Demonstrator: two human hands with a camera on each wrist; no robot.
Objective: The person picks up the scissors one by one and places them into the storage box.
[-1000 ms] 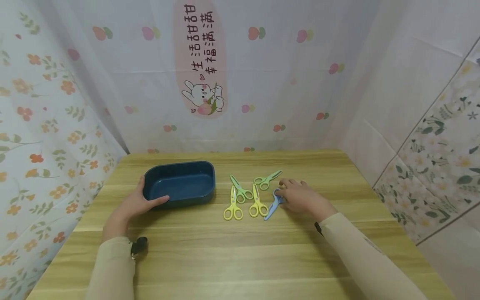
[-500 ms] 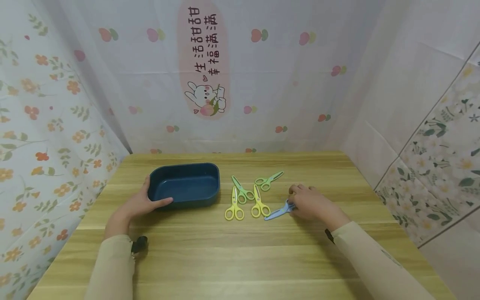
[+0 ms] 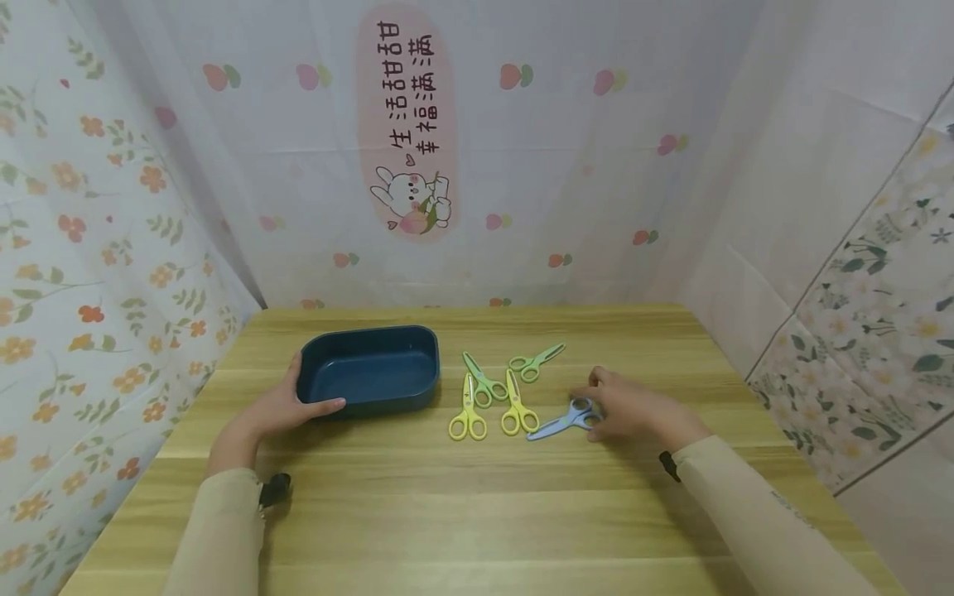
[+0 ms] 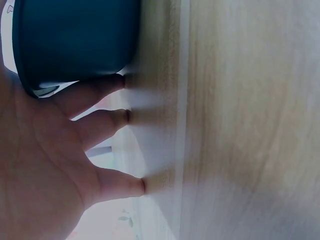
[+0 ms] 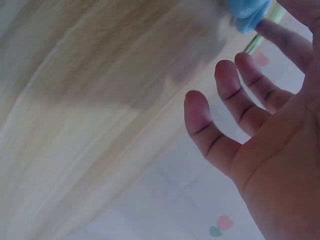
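Observation:
In the head view, my right hand (image 3: 633,406) is at the handle end of blue scissors (image 3: 564,420), which lie flat on the table. Its thumb and index finger stand spread around the handles, and in the right wrist view one fingertip touches the blue handle (image 5: 246,14); the other fingers are loosely bent in the air. My left hand (image 3: 279,406) rests against the left end of a dark blue rectangular box (image 3: 398,407), thumb straight along the near side. Left of the blue scissors lie yellow scissors (image 3: 514,406), more yellow scissors (image 3: 467,410), green scissors (image 3: 484,385) and other green scissors (image 3: 532,364).
The wooden table (image 3: 462,513) extends in front of the scissors and the box. A printed curtain (image 3: 477,182) hangs behind its far edge, with a flowered curtain (image 3: 112,248) at the left and another flowered cloth (image 3: 879,290) at the right.
The blue scissors have slid right and turned, their handles now farther from the yellow scissors. My right hand moved right with them, then its fingers spread. The left hand stays at the box.

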